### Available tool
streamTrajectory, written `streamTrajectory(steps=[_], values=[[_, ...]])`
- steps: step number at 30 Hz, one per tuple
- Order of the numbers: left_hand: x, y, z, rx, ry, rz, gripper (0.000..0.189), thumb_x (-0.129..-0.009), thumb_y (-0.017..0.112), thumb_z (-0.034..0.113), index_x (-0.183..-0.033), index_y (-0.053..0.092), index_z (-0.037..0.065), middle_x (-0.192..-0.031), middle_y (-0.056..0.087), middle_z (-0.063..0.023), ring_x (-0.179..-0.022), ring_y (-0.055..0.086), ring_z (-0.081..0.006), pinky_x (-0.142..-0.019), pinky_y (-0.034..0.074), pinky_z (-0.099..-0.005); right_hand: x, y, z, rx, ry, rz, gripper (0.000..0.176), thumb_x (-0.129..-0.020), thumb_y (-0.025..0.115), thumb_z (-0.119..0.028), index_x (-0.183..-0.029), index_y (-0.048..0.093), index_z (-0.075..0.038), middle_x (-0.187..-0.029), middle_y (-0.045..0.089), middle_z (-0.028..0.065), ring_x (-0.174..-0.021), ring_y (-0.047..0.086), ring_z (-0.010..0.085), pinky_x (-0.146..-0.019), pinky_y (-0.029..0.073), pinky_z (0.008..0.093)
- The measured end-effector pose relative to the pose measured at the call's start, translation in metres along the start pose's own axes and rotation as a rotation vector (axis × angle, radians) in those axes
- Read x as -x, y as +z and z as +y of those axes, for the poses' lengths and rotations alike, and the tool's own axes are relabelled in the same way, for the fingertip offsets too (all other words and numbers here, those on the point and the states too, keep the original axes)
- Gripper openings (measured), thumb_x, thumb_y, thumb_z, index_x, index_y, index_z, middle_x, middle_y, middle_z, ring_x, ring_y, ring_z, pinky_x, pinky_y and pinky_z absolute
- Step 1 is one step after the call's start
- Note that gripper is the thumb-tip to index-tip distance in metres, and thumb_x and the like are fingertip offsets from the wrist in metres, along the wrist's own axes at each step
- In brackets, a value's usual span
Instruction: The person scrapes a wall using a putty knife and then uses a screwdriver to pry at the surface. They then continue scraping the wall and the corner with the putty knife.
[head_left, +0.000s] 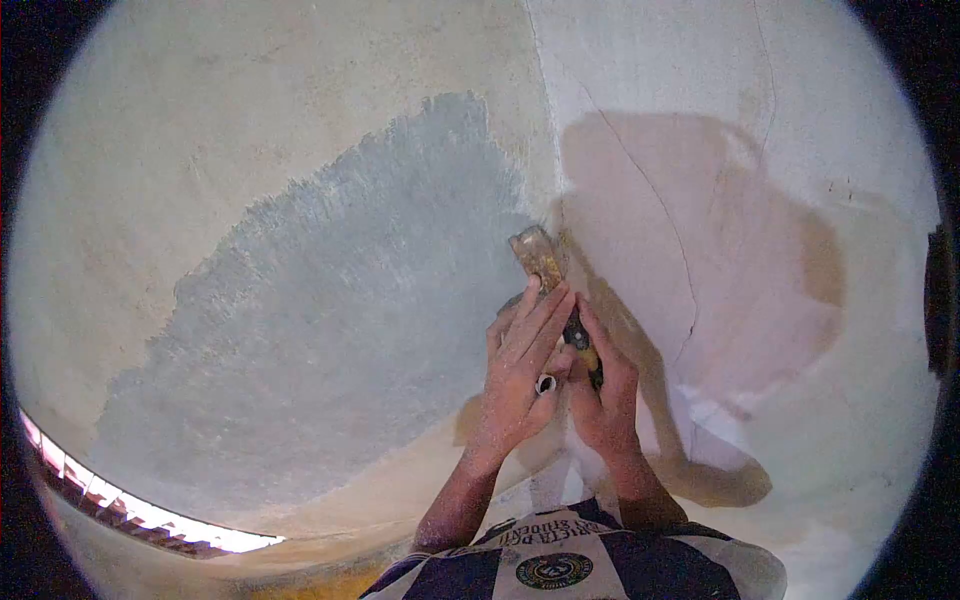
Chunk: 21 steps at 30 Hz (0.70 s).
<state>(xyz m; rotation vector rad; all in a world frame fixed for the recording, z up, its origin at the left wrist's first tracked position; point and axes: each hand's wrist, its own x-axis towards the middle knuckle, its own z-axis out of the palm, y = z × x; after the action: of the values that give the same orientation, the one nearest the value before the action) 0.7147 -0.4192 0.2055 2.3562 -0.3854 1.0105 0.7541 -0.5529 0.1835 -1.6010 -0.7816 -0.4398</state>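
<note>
Trowel (538,256) pressed on wall (240,130) at right edge of grey patch (330,320), right hand (606,388) closed round handle, left hand (522,368) flat-fingered over it; seemingly mid-spread, next stroke needs even pressure.

Both forearms are raised forward, wrists set close together. The left hand (522,375) is held flat with fingers (540,315) extended; the right hand (606,392) is curled closed beside it.
</note>
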Motion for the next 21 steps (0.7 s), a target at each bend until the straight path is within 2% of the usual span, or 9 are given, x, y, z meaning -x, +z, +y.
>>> streamTrajectory(steps=[2, 5, 8, 11, 13, 14, 17, 20, 21], values=[[-0.008, -0.003, 0.006, 0.029, 0.013, 0.016, 0.059, -0.087, 0.054, 0.019, -0.144, 0.049, 0.005, -0.151, 0.046, -0.0142, -0.146, 0.033, -0.0376, -0.115, 0.024, -0.0523, -0.017, -0.005, -0.022, 0.043, -0.03, 0.063, 0.052, -0.1, 0.055, -0.029, -0.144, 0.044, -0.003, -0.133, 0.058, 0.0246, -0.118, 0.062, 0.0385, -0.097, 0.049, 0.0426], [-0.013, -0.007, 0.006, 0.025, 0.03, 0.025, 0.057, -0.087, 0.054, 0.019, -0.142, 0.052, 0.004, -0.149, 0.049, -0.0147, -0.146, 0.033, -0.0381, -0.114, 0.024, -0.0527, -0.014, -0.007, -0.015, 0.008, 0.069, -0.029, 0.044, -0.101, 0.054, -0.028, -0.136, 0.047, -0.002, -0.126, 0.061, 0.0251, -0.114, 0.064, 0.0395, -0.093, 0.051, 0.0424], [-0.008, -0.004, -0.002, 0.058, 0.024, 0.02, 0.051, -0.088, 0.054, 0.018, -0.137, 0.056, 0.003, -0.145, 0.052, -0.0154, -0.145, 0.034, -0.039, -0.113, 0.027, -0.0536, -0.004, 0.005, -0.012, -0.056, 0.066, 0.043, 0.036, -0.1, 0.055, -0.027, -0.124, 0.051, 0.0, -0.108, 0.061, 0.0154, -0.101, 0.059, 0.0238, -0.09, 0.046, 0.0357], [-0.016, -0.009, 0.0, 0.072, 0.052, 0.036, 0.046, -0.09, 0.054, 0.018, -0.133, 0.059, 0.002, -0.139, 0.056, -0.0162, -0.144, 0.035, -0.0405, -0.112, 0.029, -0.0543, -0.011, 0.004, -0.019, -0.163, 0.223, -0.004, 0.028, -0.102, 0.052, -0.022, -0.12, 0.049, -0.002, -0.101, 0.057, 0.011, -0.089, 0.056, 0.0169, -0.081, 0.047, 0.0325], [-0.027, -0.014, 0.0, 0.034, 0.147, 0.039, 0.043, -0.091, 0.053, 0.018, -0.13, 0.06, 0.001, -0.135, 0.058, -0.0166, -0.143, 0.036, -0.0415, -0.113, 0.029, -0.0546, -0.009, 0.003, -0.019, -0.254, 0.329, 0.014, 0.029, -0.101, 0.053, -0.022, -0.12, 0.049, 0.0, -0.107, 0.062, 0.0183, -0.095, 0.063, 0.0262, -0.084, 0.05, 0.0384], [-0.02, -0.012, 0.001, 0.039, 0.11, 0.039, 0.043, -0.093, 0.054, 0.022, -0.13, 0.061, 0.002, -0.136, 0.058, -0.018, -0.143, 0.037, -0.0421, -0.112, 0.03, -0.0539, -0.006, 0.004, -0.019, -0.302, 0.382, 0.029, 0.029, -0.101, 0.054, -0.022, -0.12, 0.05, 0.0, -0.11, 0.064, 0.0219, -0.098, 0.067, 0.0309, -0.085, 0.051, 0.0414], [-0.014, -0.002, -0.009, 0.053, 0.08, 0.069, 0.044, -0.097, 0.054, 0.031, -0.13, 0.063, 0.003, -0.136, 0.058, -0.0201, -0.142, 0.038, -0.0433, -0.11, 0.032, -0.0527, -0.002, 0.006, -0.01, -0.108, 0.132, 0.069, 0.026, -0.102, 0.053, -0.019, -0.12, 0.049, 0.0, -0.106, 0.064, 0.0182, -0.09, 0.065, 0.028, -0.082, 0.051, 0.0396], [-0.014, 0.006, -0.014, 0.074, 0.104, 0.117, 0.047, -0.098, 0.051, 0.036, -0.128, 0.064, 0.003, -0.136, 0.059, -0.0188, -0.142, 0.037, -0.0437, -0.111, 0.032, -0.0531, -0.002, 0.022, 0.004, -0.15, 0.09, 0.133, 0.019, -0.101, 0.05, -0.015, -0.116, 0.049, -0.004, -0.098, 0.056, 0.0091, -0.086, 0.053, 0.0127, -0.075, 0.046, 0.0295], [-0.019, 0.004, -0.014, 0.059, 0.12, 0.113, 0.048, -0.098, 0.049, 0.038, -0.128, 0.064, 0.003, -0.136, 0.059, -0.0186, -0.143, 0.036, -0.0438, -0.111, 0.031, -0.0531, -0.001, 0.019, -0.001, -0.206, 0.175, 0.108, 0.018, -0.102, 0.05, -0.015, -0.116, 0.049, -0.004, -0.099, 0.056, 0.009, -0.086, 0.053, 0.0128, -0.075, 0.047, 0.0297]])
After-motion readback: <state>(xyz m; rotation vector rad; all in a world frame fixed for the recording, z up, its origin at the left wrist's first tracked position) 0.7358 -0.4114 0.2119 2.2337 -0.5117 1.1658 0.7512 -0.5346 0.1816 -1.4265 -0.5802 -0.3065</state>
